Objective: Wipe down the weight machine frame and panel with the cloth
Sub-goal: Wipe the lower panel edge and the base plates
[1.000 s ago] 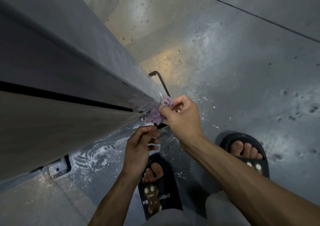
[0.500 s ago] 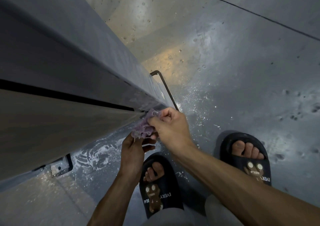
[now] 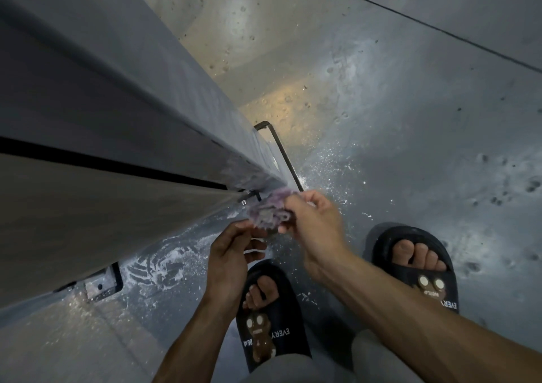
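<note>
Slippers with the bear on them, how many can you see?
2. The left slipper is on the wet floor below the left hand; the right slipper is beside the right forearm.

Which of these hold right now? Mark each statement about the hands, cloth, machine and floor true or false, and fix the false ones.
1. The right hand grips the purple cloth. True.
2. The cloth lies spread flat on the floor. False: it is bunched up, held at the lower end of the weight machine frame.
3. The person wears black slides. True.
4. The left hand presses flat on the frame. False: it is below the cloth, off the frame.
5. The floor near the machine is wet. True.
</note>
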Available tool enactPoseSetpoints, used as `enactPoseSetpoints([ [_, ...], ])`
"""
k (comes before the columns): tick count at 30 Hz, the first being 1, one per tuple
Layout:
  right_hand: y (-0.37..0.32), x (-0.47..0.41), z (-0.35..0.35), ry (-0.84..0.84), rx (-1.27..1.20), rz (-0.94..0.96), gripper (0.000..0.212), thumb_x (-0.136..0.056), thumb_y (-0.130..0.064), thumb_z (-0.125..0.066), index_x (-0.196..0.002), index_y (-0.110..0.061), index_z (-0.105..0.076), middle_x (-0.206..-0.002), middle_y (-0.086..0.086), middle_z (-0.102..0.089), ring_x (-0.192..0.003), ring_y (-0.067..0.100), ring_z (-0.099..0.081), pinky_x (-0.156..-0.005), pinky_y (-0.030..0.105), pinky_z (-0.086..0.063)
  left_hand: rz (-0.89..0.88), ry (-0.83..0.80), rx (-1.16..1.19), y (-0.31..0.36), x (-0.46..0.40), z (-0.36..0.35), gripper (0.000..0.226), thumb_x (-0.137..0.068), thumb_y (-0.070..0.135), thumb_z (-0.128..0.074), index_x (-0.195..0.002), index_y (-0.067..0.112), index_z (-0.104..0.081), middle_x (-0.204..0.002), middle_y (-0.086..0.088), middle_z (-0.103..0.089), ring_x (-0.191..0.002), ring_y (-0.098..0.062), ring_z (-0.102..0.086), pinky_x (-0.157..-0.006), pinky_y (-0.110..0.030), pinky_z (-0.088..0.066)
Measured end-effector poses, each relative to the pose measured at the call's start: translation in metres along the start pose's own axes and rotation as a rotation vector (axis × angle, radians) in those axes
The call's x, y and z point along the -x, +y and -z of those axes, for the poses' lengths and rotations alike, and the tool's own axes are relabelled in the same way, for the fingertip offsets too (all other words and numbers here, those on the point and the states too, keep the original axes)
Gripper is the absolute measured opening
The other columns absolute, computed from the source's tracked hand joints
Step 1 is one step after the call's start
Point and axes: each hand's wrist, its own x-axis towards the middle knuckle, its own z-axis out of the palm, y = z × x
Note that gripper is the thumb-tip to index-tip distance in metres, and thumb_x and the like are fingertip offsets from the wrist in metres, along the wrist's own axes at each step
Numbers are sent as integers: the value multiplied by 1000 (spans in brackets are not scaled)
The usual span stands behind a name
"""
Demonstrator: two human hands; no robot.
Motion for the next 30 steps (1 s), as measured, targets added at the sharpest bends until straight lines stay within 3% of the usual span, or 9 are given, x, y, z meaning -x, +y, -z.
enactPoseSetpoints([
  [5, 6, 2, -24, -185, 70, -69, 19, -92, 5, -64, -83, -10, -56, -69, 3, -69, -51, 10, -61, -49, 24, -52, 8, 18, -1, 3, 2, -6, 28, -101, -5, -47, -89, 7, -68, -72, 1, -75, -67, -14, -69, -64, -27, -56],
  [7, 4, -3, -30, -175, 78, -48, 21, -93, 5, -64, -83, -11, -54, -61, -4, -68, -50, 8, -61, -49, 22, -53, 16, 8, 4, 4, 2, -8, 26, -102, -3, -48, -89, 6, -69, -74, -2, -74, -66, -14, -69, -69, -33, -55],
  [12, 0, -2, -6, -107, 70, 105, 9, -96, 4, -59, -96, -4, -54, -66, -1, -69, -56, 9, -66, -53, 21, -53, 9, -16, 1, 1, 0, -4, 24, -102, -2, -48, -100, 4, -72, -85, -7, -75, -75, -22, -65, -72, -34, -52],
  [17, -3, -1, -12, -246, 127, -19, 18, -93, 7, -60, -88, -9, -55, -60, -4, -66, -50, 9, -59, -51, 23, -52, 26, 2, 25, 2, 3, -6, 29, -104, -1, -46, -91, 10, -70, -75, 1, -75, -70, -20, -66, -69, -33, -53],
  [22, 2, -7, -18, -115, 77, 115, 11, -95, 3, -62, -93, -6, -57, -77, 13, -72, -61, 13, -67, -54, 23, -54, 27, -17, -5, 0, 0, -4, 26, -102, -3, -47, -98, 4, -72, -86, -8, -76, -72, -21, -66, -71, -33, -53],
  [25, 8, -11, -9, -73, 129, 191, 11, -94, -1, -64, -91, -9, -57, -70, 3, -70, -61, 13, -67, -59, 31, -55, 24, -15, 15, -1, 0, -2, 24, -102, -3, -47, -96, 2, -70, -84, -6, -76, -69, -18, -66, -67, -30, -52],
  [30, 7, -11, -11, -181, 247, 173, 13, -94, 0, -66, -89, -8, -57, -73, 6, -66, -58, 11, -65, -52, 27, -54, 37, -1, 32, 1, 3, -6, 26, -102, 0, -50, -92, 9, -71, -76, -2, -75, -66, -15, -66, -65, -29, -52],
])
